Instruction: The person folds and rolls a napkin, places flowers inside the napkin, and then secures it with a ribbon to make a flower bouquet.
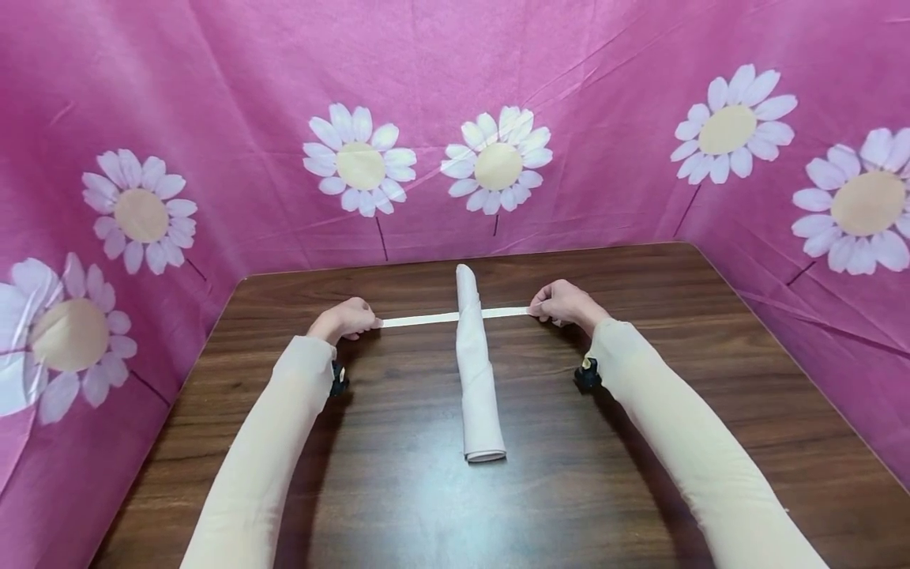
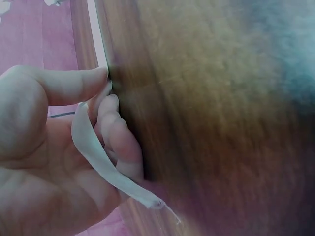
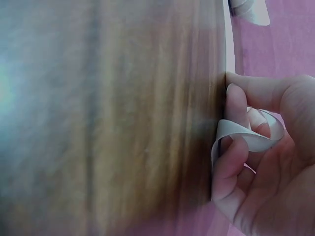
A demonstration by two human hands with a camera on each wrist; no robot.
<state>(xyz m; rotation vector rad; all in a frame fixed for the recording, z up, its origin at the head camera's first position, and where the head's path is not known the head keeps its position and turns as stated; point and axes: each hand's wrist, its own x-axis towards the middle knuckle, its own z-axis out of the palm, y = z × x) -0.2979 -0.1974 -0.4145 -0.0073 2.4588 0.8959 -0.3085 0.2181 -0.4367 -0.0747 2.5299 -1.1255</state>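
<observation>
Cream sleeves (image 1: 249, 466) reach forward, a white ribbon (image 1: 419, 320) straight between two pinches

Left hand (image 1: 346, 318) first: it sits at nine o'clock from the rolled cloth (image 1: 478, 379) and grasps the ribbon, thumb (image 2: 78, 84) pressed to forefinger, the other fingers curled. A loose tail (image 2: 101, 160) crosses the palm side and ends in a stray thread. At three o'clock the right hand (image 1: 565, 302) grasps likewise, thumb against forefinger, its own tail (image 3: 266, 142) twisting among the curled fingers. Pinching short of the ends, I would judge, leaves the middle stretch flat and straight with slack to spare on either side.

Both hands are low, fingertips close to the wood-grain table (image 1: 554, 498). From where I'm standing, the forearms come in from seven and five o'clock and angle inward, with a small black device (image 1: 340, 380) at the inner side of the left cuff.

Farther in, the roll lies between the hands, running roughly twelve to six, its layered end at six. It hides the ribbon where they cross, nearer the twelve o'clock end, so the strip seems to pass underneath, perhaps weighted by the cloth. Beyond, at twelve, hangs a pink daisy-print sheet (image 1: 426, 55).
</observation>
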